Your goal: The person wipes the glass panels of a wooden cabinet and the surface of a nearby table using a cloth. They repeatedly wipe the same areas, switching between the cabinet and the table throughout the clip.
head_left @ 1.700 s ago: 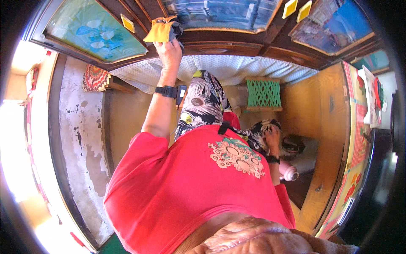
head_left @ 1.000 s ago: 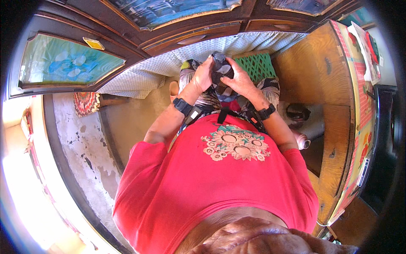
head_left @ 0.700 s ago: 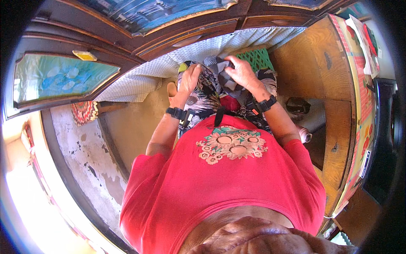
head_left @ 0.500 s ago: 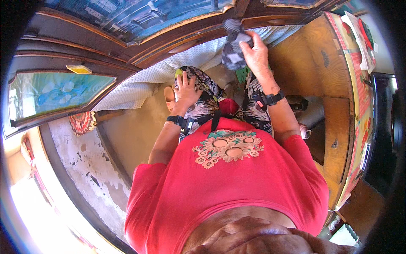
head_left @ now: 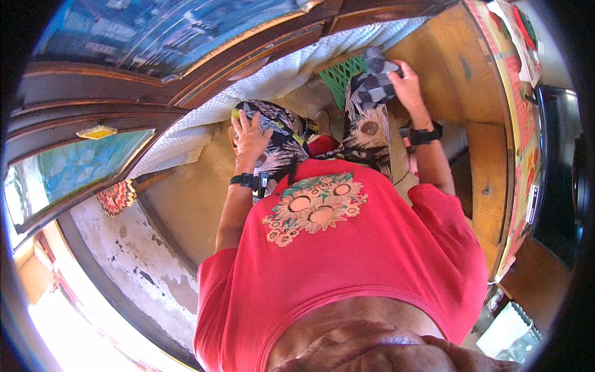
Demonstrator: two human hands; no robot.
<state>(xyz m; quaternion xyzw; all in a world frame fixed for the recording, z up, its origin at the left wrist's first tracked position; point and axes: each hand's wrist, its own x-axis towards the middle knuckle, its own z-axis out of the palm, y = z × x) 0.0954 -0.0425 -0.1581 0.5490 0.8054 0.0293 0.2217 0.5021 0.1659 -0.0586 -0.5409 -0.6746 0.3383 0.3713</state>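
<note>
With fingers spread, my left hand [head_left: 250, 137] lies flat on my left knee, over the dark patterned trouser leg [head_left: 279, 121]. My right hand [head_left: 407, 90] grips the edge of a black, grey and white checked cloth [head_left: 375, 87] between thumb and fingers. The cloth hangs over my right knee, touching the patterned trousers there; the fingertips behind it are partly hidden. Each wrist wears a black band. Just left of the cloth shows a green lattice plastic basket [head_left: 338, 79], partly covered by my right leg.
A dark wooden cabinet with picture panels [head_left: 180, 37] stands ahead, above a white patterned curtain [head_left: 180, 149]. A yellow handle [head_left: 97, 132] sits on its left door. Wooden furniture [head_left: 489, 161] rises on my right, with a black screen [head_left: 555, 167] beyond it.
My right hand has brought the checked cloth down and to the right, from in front of the cabinet onto my right knee. My left hand stays on the left knee. The green basket shows more.
</note>
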